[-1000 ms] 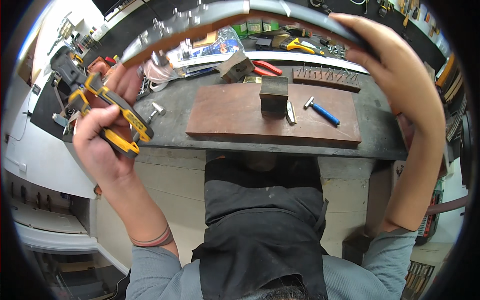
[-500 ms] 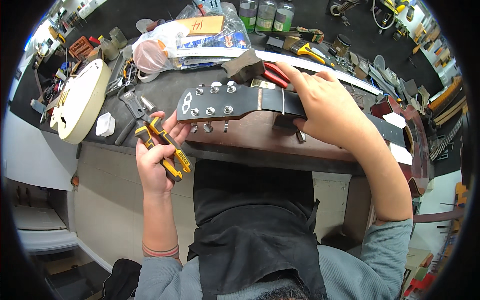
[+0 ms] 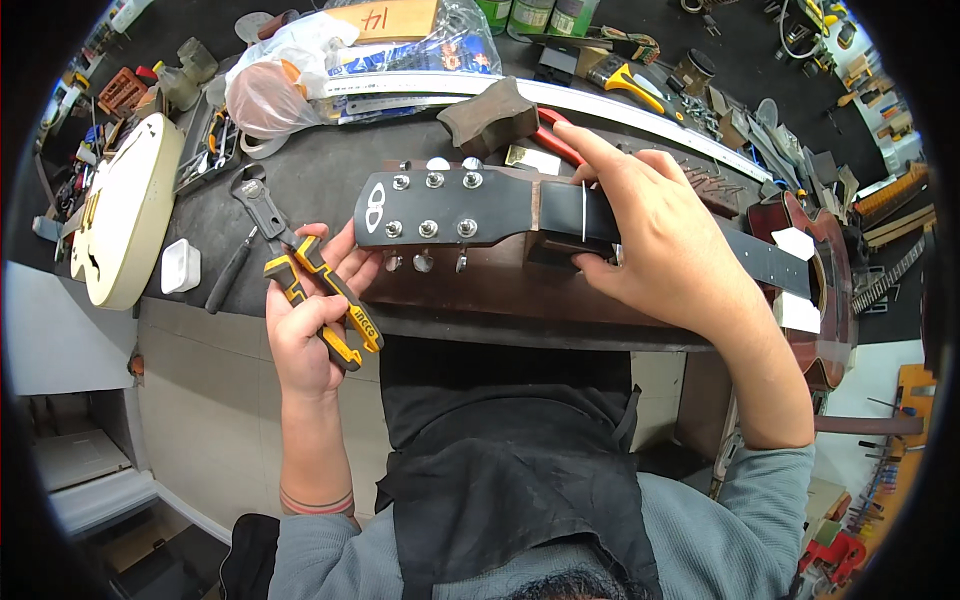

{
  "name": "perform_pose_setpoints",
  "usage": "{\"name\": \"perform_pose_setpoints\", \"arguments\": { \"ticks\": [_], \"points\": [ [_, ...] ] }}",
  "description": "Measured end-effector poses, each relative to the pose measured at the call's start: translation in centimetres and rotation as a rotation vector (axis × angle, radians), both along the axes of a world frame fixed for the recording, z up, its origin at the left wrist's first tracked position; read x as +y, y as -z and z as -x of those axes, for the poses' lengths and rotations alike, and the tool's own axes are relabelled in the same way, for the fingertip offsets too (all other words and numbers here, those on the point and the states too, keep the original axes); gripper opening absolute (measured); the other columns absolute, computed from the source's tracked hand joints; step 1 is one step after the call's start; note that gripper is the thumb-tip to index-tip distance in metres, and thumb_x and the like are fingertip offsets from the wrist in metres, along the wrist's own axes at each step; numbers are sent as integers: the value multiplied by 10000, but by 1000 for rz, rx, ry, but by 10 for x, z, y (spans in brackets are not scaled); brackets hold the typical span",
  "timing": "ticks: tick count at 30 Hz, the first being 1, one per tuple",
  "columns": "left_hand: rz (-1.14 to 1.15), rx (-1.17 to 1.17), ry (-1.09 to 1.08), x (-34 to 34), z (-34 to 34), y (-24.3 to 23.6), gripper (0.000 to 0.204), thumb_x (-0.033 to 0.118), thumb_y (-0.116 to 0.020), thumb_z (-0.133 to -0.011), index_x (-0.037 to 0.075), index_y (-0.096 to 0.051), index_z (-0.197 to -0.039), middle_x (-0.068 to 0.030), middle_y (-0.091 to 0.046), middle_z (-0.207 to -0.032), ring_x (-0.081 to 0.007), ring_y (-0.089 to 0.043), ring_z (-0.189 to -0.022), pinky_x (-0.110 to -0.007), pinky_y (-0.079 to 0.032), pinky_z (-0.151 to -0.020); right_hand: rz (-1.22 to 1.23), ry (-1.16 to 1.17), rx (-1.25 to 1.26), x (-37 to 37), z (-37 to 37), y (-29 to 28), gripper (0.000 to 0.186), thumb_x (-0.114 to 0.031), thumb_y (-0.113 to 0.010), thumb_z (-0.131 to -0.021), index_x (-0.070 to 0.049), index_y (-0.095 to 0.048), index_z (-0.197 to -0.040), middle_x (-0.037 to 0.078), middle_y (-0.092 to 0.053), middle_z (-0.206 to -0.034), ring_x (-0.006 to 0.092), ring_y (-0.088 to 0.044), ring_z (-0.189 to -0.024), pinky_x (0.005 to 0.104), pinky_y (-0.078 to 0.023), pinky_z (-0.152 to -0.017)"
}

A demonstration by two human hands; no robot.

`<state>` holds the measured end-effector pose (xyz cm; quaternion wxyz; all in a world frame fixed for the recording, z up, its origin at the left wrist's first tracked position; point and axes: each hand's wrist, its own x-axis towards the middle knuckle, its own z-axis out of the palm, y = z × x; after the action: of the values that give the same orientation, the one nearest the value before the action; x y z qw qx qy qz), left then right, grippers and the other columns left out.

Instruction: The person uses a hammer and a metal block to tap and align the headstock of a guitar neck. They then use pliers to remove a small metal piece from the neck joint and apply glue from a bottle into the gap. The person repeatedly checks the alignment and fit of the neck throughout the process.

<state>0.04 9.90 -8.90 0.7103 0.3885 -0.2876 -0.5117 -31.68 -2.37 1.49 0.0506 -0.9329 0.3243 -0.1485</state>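
In my left hand (image 3: 308,340) is a pair of pliers (image 3: 318,285) with yellow-and-black handles, its jaws pointing away over the bench. My left fingertips touch or nearly touch the end of a black guitar headstock (image 3: 500,205), which has silver tuners along both sides. My right hand (image 3: 655,225) wraps over the guitar neck (image 3: 562,208) just past the nut slot, thumb on the near side and fingers on the far side. A white strip crosses the fretboard beside this hand. Under the neck sits a dark block, partly hidden. The reddish-brown guitar body (image 3: 835,290) lies at the right.
A cream guitar body (image 3: 130,215) lies at the left, near a small white box (image 3: 181,266). Behind the headstock are a dark curved block (image 3: 490,115), red-handled pliers (image 3: 552,135), a long white ruler (image 3: 540,100) and plastic bags (image 3: 270,95). A yellow-handled brush (image 3: 630,85) lies farther back.
The view has shifted slightly over the bench. The headstock sits a little lower and more level against the block beneath. Both hands keep their holds on the pliers and the neck.
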Motion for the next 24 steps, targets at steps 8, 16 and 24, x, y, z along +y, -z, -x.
{"name": "perform_pose_setpoints", "arguments": {
  "ticks": [8,16,24],
  "points": [
    [-74,-29,11,8,-11,3,741,-51,-516,-784,-39,-425,-1520,-363,-578,-1489,-453,-669,-1323,-542,-536,-1160,181,59,-144,39,32,-12,687,46,-757,-736,-68,-638,-1404,119,-734,-1137,336,-707,-1026,501,-489,-1034],
    [-368,-1255,-320,-35,-118,16,545,225,-710,-1054,-4,-531,-1515,-174,-729,-1110,-216,-712,-960,-374,-565,-844,155,671,78,81,101,98,302,-9,-662,-983,15,-664,-1284,256,-692,-1284,485,-646,-1211,571,-479,-1098],
    [-558,-1857,-307,-73,-88,-1,499,304,-791,-962,129,-637,-1403,-121,-674,-1272,-385,-702,-1144,-485,-571,-944,96,704,62,49,104,127,296,-104,-669,-1054,16,-644,-1324,304,-665,-1263,545,-603,-1165,588,-490,-1039]
  ]
}}
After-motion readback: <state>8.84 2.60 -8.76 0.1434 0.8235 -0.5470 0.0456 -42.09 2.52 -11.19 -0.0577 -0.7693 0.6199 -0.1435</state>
